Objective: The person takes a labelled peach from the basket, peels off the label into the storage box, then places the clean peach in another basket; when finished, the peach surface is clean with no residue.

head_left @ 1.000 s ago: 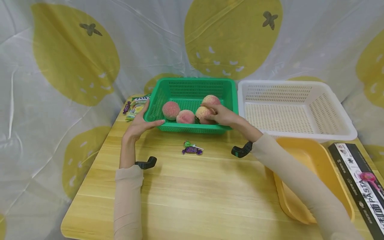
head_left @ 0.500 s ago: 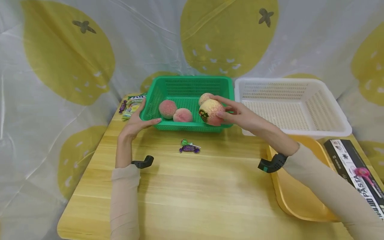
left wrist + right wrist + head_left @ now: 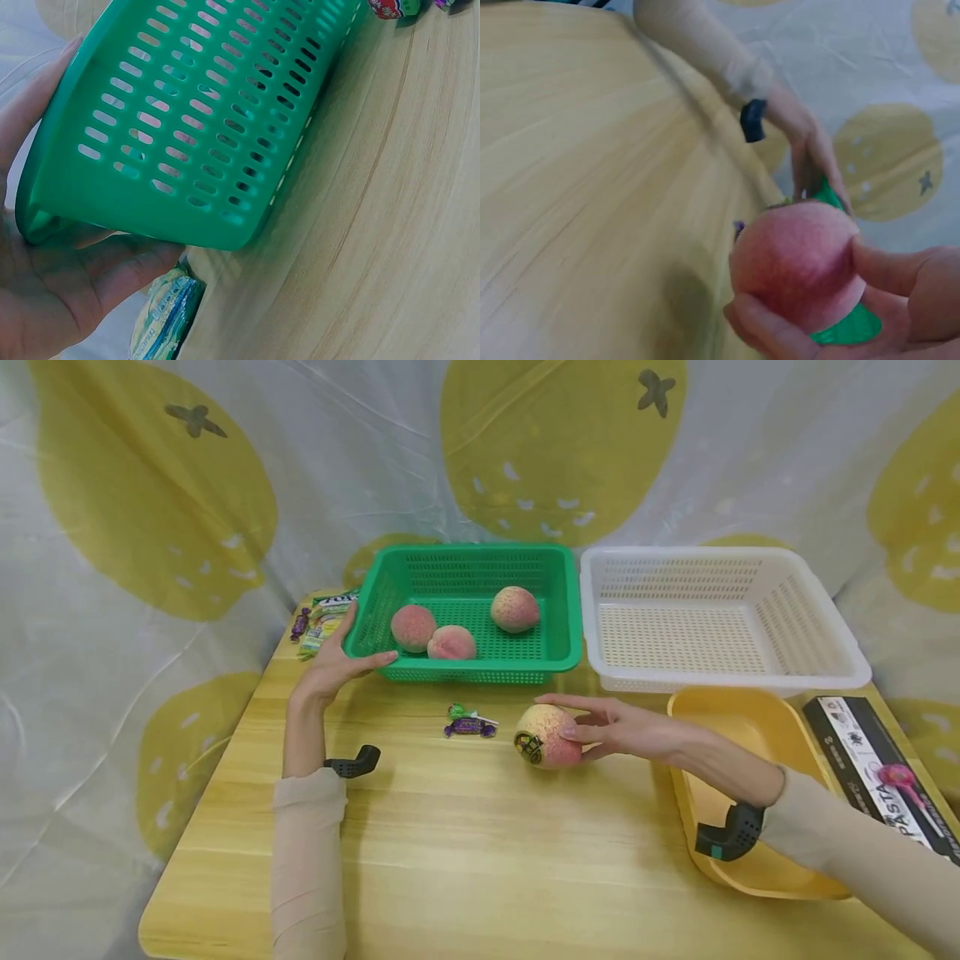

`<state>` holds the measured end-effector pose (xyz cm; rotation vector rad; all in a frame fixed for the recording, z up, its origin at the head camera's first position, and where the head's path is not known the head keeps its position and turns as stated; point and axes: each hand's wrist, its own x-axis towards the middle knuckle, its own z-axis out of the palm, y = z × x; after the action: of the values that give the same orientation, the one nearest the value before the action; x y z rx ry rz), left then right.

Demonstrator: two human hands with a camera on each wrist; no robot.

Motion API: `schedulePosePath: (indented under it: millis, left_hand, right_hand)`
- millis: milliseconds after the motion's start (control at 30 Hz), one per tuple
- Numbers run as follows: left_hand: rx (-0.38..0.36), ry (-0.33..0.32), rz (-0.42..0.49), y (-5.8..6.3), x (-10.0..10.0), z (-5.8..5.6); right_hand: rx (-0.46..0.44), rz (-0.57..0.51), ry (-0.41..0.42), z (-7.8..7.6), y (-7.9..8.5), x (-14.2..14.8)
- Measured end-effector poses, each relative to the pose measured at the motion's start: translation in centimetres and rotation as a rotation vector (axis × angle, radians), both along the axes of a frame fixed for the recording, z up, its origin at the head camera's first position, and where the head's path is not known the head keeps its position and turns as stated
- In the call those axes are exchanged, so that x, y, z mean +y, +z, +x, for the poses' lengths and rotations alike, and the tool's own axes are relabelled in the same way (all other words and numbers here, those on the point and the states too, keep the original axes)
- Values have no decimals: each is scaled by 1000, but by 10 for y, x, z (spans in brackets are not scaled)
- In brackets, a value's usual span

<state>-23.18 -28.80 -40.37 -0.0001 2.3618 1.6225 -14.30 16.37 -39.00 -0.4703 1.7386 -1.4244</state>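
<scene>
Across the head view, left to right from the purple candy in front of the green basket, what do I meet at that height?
Purple-wrapped candy, peach, right hand, yellow bin, pasta box.

Diffuse light with soft shadows

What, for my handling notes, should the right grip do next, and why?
Probably lower the held peach onto the table: the right grip holds it outside the green basket, and the right wrist view shows a shadow apart from it, suggesting a gap beneath.
</scene>
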Motion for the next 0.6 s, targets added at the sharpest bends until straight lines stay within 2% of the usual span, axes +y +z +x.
schedulePosePath:
  millis: [200, 433, 600]
  left_hand:
    - [6, 0, 4, 1, 1, 2]
    - [12, 6, 10, 2, 3, 1]
    - [7, 5, -3, 2, 1, -1]
  right_hand:
    - [-28, 81, -39, -1, -14, 1]
    - [-8, 125, -65, 2, -15, 0]
    - [36, 150, -49, 2, -17, 1]
